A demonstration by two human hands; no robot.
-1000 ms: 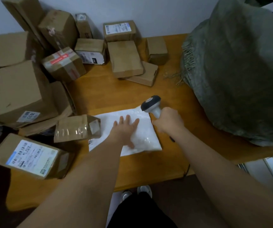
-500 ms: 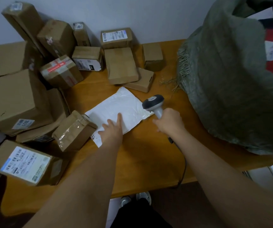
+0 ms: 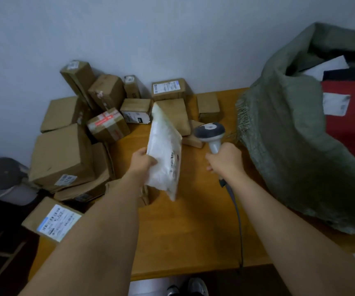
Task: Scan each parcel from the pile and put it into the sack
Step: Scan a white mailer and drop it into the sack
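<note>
Two bare hands work above the bench: the left hand has its grip closed on the left edge of a white plastic mailer bag, thumb on the near face and fingers hidden behind it, so the parcel stands tilted on edge, clear of the wood, with a strip of dark printed label showing along its right side. Just to the right, apart from the parcel, the right hand wraps its grip around the pale handle of a grey and white handheld barcode scanner, whose rounded head is turned toward the parcel; a grey cable runs from below the wrist down across the wood and over the near edge. Beneath both hands lies the orange-brown wooden bench. Along its left side and back, against the pale wall, sits a pile of brown cardboard boxes, several with white labels; one small box with red-and-white tape rests near the middle of the heap, and a flat box with a large printed label lies at the near left corner. To the right, a big olive-green woven sack slumps over the bench edge, its mouth open at the top, with a red parcel visible inside.
</note>
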